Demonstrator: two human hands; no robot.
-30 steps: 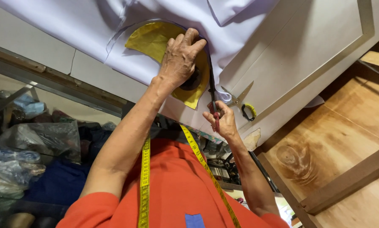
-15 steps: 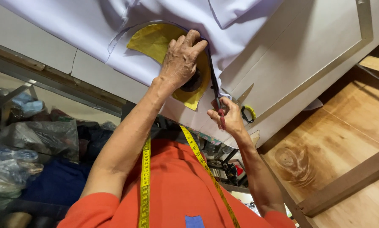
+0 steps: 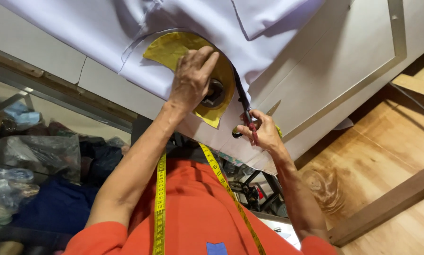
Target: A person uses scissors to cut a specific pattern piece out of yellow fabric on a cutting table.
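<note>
Left hand [image 3: 191,75] presses flat, fingers spread, on the yellow pattern piece [image 3: 174,47] lying on white fabric [image 3: 103,28] near the worktop [image 3: 315,85] edge. Just beside it, the right hand [image 3: 261,132] grips scissors [image 3: 242,101], blades along the pattern's curve, further up than half a second ago.

Smooth matt white cloth [image 3: 268,42] lies on a painted matt table [image 3: 344,71]; the yellow pattern [image 3: 174,47] looks like dull paper; the scissors [image 3: 242,101] have dark metal blades; the tape measure [image 3: 160,198] is glossy yellow; the floor [image 3: 377,156] is varnished wood
</note>
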